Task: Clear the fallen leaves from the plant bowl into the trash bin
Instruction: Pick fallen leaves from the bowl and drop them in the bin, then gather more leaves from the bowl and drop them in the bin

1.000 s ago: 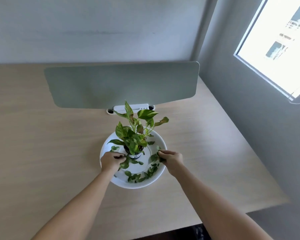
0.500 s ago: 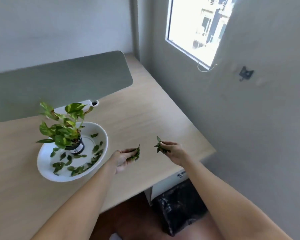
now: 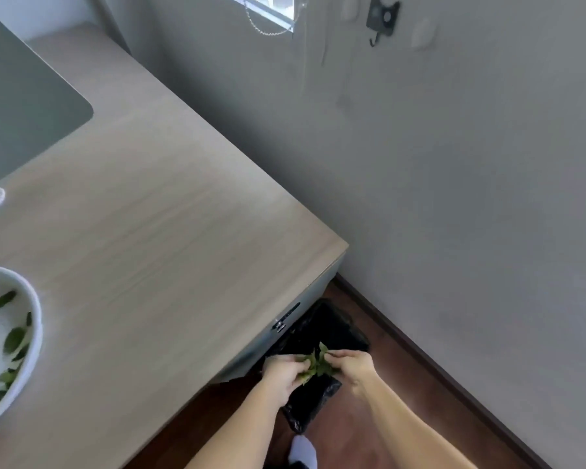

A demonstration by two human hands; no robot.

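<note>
Left hand: the left hand (image 3: 282,371) sits low in the frame, just right of centre, fingers curled around a clump of green leaves (image 3: 315,364).
Right hand: the right hand (image 3: 354,366) faces it from the right, fingertips pinched on the same clump, so the two hands meet with the leaves between them.
Leaves in hand: a small green bunch, one tip sticking up above the fingers, held directly over the dark opening below.
Trash bin: the trash bin (image 3: 322,336), lined with a black bag, stands on the floor beside the desk corner, lower centre of the frame, partly hidden by both hands.
Plant bowl: the white plant bowl (image 3: 31,319) is cut off by the left edge, lower left, resting on the desk (image 3: 142,231); loose leaves lie inside along its wall.
Desk divider: a grey-green panel (image 3: 24,113) fills the upper left.
Floor: dark wood floor (image 3: 386,418) runs along the grey wall; a white sock (image 3: 303,450) shows at the bottom edge.
Wall: a black hook (image 3: 383,18) hangs at the upper right.
</note>
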